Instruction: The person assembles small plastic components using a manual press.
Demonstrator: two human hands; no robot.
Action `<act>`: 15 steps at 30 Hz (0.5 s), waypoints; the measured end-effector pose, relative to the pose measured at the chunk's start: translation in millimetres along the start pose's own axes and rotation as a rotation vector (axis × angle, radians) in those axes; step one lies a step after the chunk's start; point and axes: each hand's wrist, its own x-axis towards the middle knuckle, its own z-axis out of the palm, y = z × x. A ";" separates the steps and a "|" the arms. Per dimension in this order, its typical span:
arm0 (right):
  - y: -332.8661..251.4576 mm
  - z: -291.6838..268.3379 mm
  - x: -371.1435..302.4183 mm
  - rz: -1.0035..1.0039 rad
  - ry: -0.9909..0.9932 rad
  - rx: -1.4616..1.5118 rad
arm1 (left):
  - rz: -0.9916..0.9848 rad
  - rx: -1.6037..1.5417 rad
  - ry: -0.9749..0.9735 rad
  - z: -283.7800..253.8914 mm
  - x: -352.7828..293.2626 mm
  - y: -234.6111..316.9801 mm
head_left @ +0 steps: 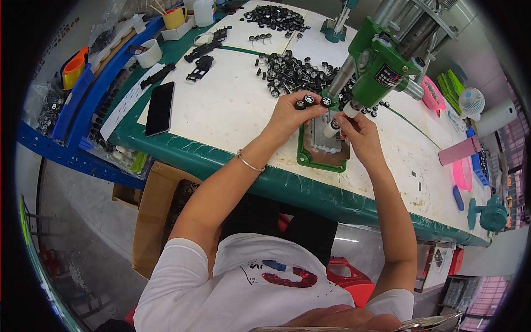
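Note:
My left hand point(285, 117) is closed around several small black toy wheels point(308, 100) with silver hubs, at the left of a green bench press point(381, 69). My right hand point(362, 135) pinches another toy wheel point(336, 124) over a white post on the press, just below its white ram tip point(350, 109). Whether that wheel touches the post or an axle is too small to tell. Under both hands lies the press's green base point(322, 165). Behind the hands spreads a pile of wheels on axles point(301, 72).
A black phone point(160, 109) and black toy car chassis point(200, 68) lie to the left. Another wheel pile point(276, 18) and a second press point(334, 30) are farther back. At the right are a pink cylinder point(460, 150) and a green fan point(489, 214). A blue rack point(72, 157) borders the left.

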 end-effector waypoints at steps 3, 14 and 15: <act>-2.3 5.9 -1.7 -0.052 0.042 -0.060 | 0.008 0.075 -0.007 2.5 -1.2 0.5; -0.2 -25.5 7.4 0.258 -0.009 0.338 | 0.042 0.286 -0.124 18.6 -3.6 15.0; -0.7 -34.3 9.6 0.222 0.061 0.360 | 0.007 0.282 -0.140 20.3 -3.0 13.9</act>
